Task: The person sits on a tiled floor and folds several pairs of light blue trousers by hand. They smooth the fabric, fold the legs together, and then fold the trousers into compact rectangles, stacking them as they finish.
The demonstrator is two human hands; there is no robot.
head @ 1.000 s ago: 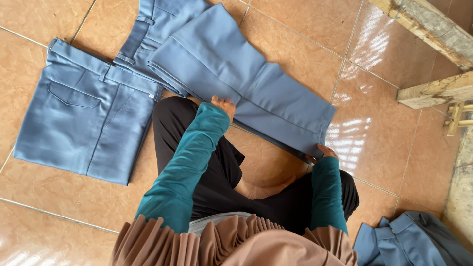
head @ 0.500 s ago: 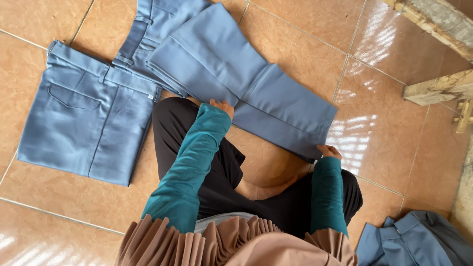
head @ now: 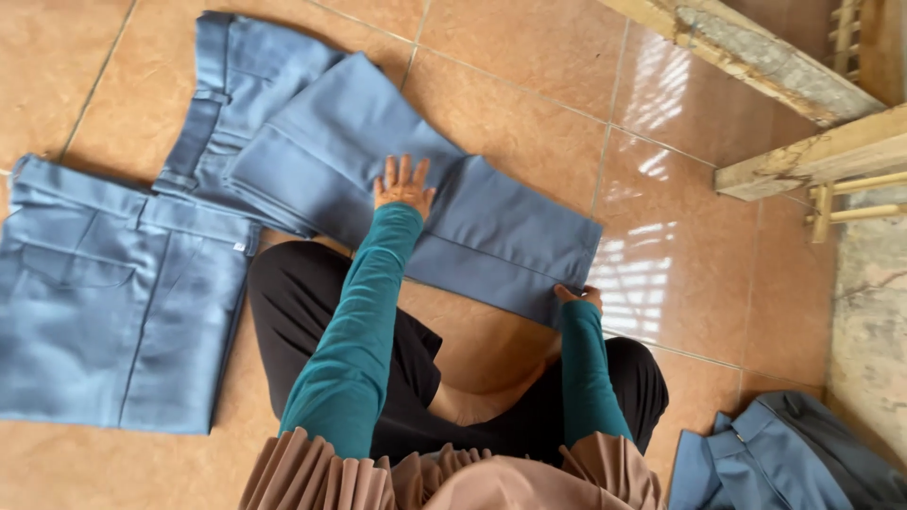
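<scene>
My left hand (head: pixel 403 186) is flat on the blue trousers (head: pixel 491 227), palm down, fingers spread and pointing away from me; the teal sleeve runs straight out from my shoulder, elbow nearly locked; my right hand (head: pixel 578 296) is down at the hem end of the trouser leg, fingers curled over the near corner of the cloth and pinching it, wrist bent, forearm close to my knee; the trousers lie on the tiled floor (head: pixel 529 104) in front of my crossed legs, the leg part stretched between my two hands, the waist end folded back at the far left; a folded pair of blue trousers (head: pixel 113 293) sits flat on the tiles just left of my knee, well apart from either hand; a heap of blue cloth (head: pixel 775 453) lies by my right hip; wooden beams (head: pixel 803 161) rest on the floor at the far right.
</scene>
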